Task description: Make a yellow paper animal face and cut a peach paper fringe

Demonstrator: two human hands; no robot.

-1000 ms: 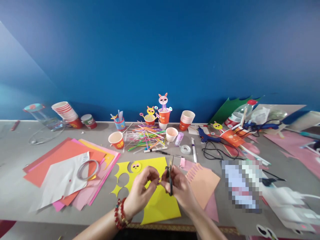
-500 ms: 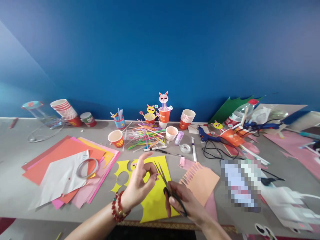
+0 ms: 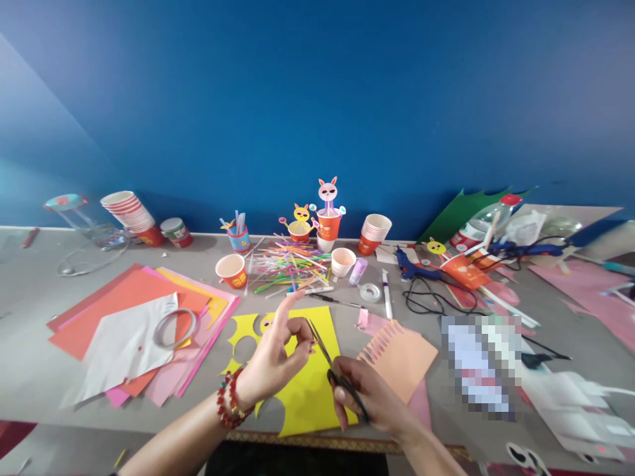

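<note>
My right hand is wrapped round the dark handles of a pair of scissors, whose blades point up and left, slightly apart. Close to the blade tips, my left hand has thumb and index finger pinched together, the other fingers raised. Whatever small thing sits in that pinch is too small to make out. Under both hands lies a yellow sheet with several rounded holes cut from its left part. Beside my right hand rests a peach paper with a fringed edge, over pink paper.
Coloured sheets with a tape roll lie at left. Behind my hands are scattered straws, a paper cup and animal-faced cups. A glue gun with its cord and a white power strip occupy the right.
The view has shifted slightly. The scissor blades appear a little closer together, still near my left fingertips. My left hand keeps its pinch.
</note>
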